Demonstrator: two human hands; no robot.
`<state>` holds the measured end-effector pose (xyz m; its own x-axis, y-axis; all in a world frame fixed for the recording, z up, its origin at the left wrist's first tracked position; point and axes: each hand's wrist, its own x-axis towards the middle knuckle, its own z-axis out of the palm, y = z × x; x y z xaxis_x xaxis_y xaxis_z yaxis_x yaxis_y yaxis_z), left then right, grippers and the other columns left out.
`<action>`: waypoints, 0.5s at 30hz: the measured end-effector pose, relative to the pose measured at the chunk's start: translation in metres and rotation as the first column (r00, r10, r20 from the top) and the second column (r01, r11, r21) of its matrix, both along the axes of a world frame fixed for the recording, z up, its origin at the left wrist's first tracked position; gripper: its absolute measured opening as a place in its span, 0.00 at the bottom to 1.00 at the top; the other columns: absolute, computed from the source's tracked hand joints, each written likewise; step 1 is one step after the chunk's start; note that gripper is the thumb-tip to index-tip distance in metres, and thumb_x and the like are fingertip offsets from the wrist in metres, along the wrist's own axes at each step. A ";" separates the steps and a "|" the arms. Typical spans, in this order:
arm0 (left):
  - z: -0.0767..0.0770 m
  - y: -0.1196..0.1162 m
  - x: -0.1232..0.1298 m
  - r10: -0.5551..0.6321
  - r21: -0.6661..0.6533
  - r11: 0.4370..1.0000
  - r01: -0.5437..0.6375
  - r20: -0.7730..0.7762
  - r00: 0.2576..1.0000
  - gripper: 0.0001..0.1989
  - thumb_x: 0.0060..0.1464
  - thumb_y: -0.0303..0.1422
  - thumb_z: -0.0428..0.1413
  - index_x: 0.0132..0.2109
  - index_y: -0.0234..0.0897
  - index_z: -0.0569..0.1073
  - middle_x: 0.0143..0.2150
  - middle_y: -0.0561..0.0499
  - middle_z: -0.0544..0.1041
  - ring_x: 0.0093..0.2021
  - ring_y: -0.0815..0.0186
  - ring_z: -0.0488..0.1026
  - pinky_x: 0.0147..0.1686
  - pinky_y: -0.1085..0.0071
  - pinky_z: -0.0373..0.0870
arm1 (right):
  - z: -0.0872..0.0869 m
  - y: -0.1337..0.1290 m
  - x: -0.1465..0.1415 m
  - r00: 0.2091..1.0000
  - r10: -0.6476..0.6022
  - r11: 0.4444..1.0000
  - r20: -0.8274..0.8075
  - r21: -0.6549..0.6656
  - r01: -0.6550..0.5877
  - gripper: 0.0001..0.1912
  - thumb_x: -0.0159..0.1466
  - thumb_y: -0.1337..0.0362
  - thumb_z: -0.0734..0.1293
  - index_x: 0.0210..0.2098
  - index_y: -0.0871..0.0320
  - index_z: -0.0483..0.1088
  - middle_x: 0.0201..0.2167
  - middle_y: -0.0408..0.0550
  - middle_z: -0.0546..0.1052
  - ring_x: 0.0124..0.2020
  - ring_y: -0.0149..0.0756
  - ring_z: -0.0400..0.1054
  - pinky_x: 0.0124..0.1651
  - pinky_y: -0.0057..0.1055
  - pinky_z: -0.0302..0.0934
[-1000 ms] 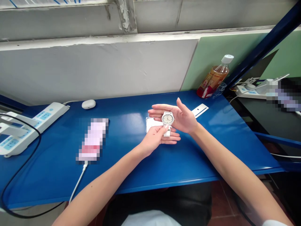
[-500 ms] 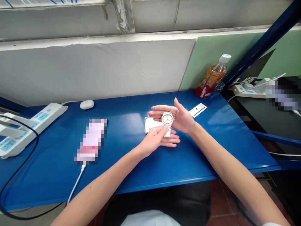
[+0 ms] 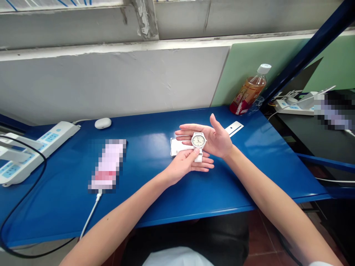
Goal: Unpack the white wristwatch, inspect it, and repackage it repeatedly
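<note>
A white wristwatch (image 3: 199,140) with a round pale dial faces up between my hands. My left hand (image 3: 181,164) pinches its white strap just below the case, thumb on top and the other fingers stretched out underneath. Palm up, my right hand (image 3: 218,142) lies flat at the watch's far side, its fingers extended to the left behind the case and its thumb raised. Whether the case touches the right palm I cannot tell. A white flat item (image 3: 175,145), partly covered by my hands, lies on the blue table (image 3: 149,166).
A charging phone (image 3: 109,164), a white earbud case (image 3: 102,123) and a power strip (image 3: 41,151) are on the left. To the right stand a drink bottle (image 3: 246,94) and a white card with a slot (image 3: 235,127). A blue metal post (image 3: 305,55) slants at the right.
The right hand's thumb has spread a little farther from its fingers, and the hand has shifted slightly right. The watch stays in the left hand, nearly in place.
</note>
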<state>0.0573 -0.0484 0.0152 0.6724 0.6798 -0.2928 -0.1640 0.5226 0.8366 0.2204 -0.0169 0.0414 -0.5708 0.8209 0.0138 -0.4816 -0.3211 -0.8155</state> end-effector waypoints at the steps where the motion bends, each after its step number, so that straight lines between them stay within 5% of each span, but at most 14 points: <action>1: 0.000 0.000 0.000 0.003 -0.001 1.000 -0.003 0.003 1.000 0.24 0.59 0.50 0.59 0.44 0.28 0.78 0.44 0.35 0.82 0.43 0.52 0.82 0.47 0.56 0.77 | 0.000 0.000 0.000 1.000 -0.007 1.000 0.014 -0.006 0.007 0.42 0.65 0.32 0.50 0.52 0.58 0.75 0.57 0.57 0.76 0.60 0.50 0.69 0.65 0.49 0.56; 7: 0.000 0.001 0.000 0.016 0.020 1.000 -0.017 0.059 0.998 0.24 0.60 0.48 0.60 0.49 0.28 0.77 0.47 0.35 0.82 0.51 0.50 0.79 0.50 0.57 0.75 | 0.001 -0.002 0.000 0.999 -0.038 0.999 0.034 -0.006 0.038 0.41 0.65 0.33 0.50 0.52 0.59 0.75 0.56 0.57 0.76 0.57 0.49 0.71 0.64 0.48 0.58; 11: 0.002 0.001 0.001 0.012 0.044 0.999 -0.015 0.074 0.997 0.24 0.60 0.48 0.59 0.48 0.29 0.77 0.44 0.37 0.82 0.47 0.51 0.81 0.48 0.58 0.76 | 0.002 -0.002 0.000 0.998 -0.049 0.998 0.036 0.026 0.049 0.40 0.66 0.33 0.50 0.51 0.57 0.75 0.55 0.55 0.77 0.57 0.48 0.71 0.64 0.47 0.59; 15: 0.004 0.000 -0.003 0.154 0.269 0.952 -0.144 -0.018 0.988 0.24 0.61 0.50 0.57 0.47 0.29 0.76 0.41 0.39 0.83 0.43 0.52 0.82 0.46 0.58 0.77 | 0.008 0.001 0.008 0.980 -0.138 0.985 0.142 0.123 0.121 0.31 0.66 0.38 0.58 0.50 0.56 0.76 0.51 0.53 0.80 0.54 0.46 0.73 0.60 0.44 0.63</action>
